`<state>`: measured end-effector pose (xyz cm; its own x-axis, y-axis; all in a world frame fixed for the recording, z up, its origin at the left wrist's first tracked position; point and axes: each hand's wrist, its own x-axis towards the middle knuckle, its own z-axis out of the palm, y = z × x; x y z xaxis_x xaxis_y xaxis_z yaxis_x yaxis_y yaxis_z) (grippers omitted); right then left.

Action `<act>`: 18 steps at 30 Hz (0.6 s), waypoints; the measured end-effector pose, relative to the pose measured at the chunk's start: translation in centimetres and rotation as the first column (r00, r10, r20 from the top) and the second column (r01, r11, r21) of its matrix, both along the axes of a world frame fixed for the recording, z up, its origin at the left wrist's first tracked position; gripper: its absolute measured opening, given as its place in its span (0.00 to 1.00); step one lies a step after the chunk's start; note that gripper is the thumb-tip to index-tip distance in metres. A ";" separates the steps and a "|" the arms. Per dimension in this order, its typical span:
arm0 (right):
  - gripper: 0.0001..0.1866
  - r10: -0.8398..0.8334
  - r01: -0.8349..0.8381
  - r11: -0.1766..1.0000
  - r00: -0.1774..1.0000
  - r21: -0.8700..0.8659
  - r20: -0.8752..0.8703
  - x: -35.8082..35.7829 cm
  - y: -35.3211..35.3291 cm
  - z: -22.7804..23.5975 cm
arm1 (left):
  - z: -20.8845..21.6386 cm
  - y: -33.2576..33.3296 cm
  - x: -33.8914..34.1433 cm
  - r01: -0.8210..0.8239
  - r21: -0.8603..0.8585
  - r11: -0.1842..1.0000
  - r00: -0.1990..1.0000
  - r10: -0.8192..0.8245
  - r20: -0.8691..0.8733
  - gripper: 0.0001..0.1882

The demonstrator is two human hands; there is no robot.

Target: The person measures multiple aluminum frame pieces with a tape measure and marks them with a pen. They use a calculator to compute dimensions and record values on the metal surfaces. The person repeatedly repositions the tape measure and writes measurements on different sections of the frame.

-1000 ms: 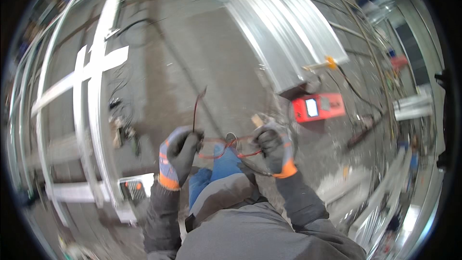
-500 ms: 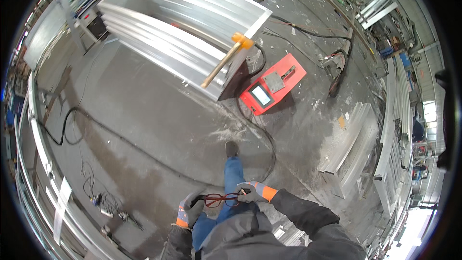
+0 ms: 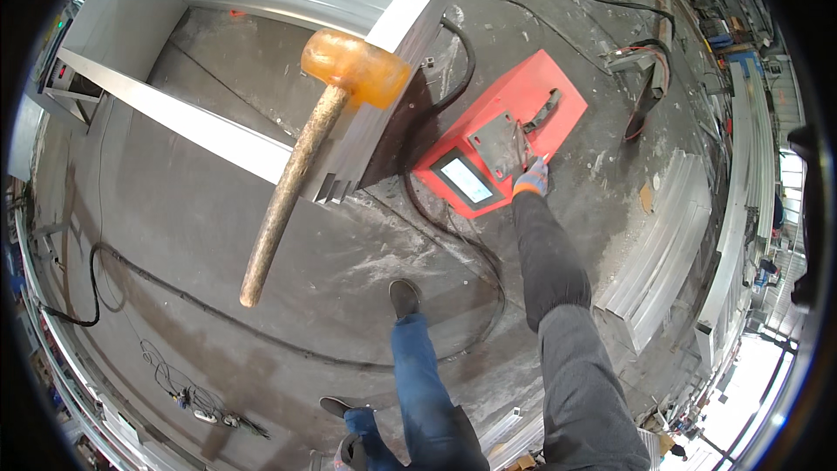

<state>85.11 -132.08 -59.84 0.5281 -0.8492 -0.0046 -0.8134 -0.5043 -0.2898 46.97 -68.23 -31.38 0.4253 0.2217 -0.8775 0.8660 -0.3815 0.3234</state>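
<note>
My right arm in a dark sleeve reaches forward, and my gloved right hand (image 3: 532, 180) rests on the edge of a red box-shaped machine (image 3: 514, 92) on the floor. Its fingertips touch a grey metal plate (image 3: 494, 145) beside the machine's small screen (image 3: 459, 180). Whether the fingers pinch anything is unclear. My left hand (image 3: 350, 452) in a dark glove shows only partly at the bottom edge, next to my blue-trousered leg. A mallet with an orange head (image 3: 356, 64) and wooden handle lies across a silver sheet-metal frame (image 3: 410, 26).
Black cables (image 3: 453, 235) loop over the concrete floor around the machine and past my shoe (image 3: 404, 298). Stacked corrugated metal strips (image 3: 671, 244) lie to the right. A clamp with red and black leads (image 3: 649, 87) sits behind the machine. More wires trail at lower left.
The view has closed in on the red machine and the mallet. My right hand left the thin red wire held before my chest and reached out to the machine; my left hand dropped low.
</note>
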 end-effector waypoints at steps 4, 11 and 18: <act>0.20 0.111 -0.120 0.993 0.963 -0.021 -0.246 2.5 0.6 0.8 | 2.0 2.2 -2.3 0.058 0.113 0.992 0.989 -0.042 -0.143 0.16; 0.17 0.616 -0.622 0.781 0.755 0.050 -0.225 -14.6 13.9 4.7 | 8.8 5.7 -11.2 -0.260 0.090 0.961 0.964 0.263 -0.031 0.13; 0.22 0.144 -0.365 0.437 0.930 0.822 0.337 -29.7 41.2 5.0 | 16.8 13.2 -17.6 -0.576 0.169 0.800 0.721 0.399 0.567 0.16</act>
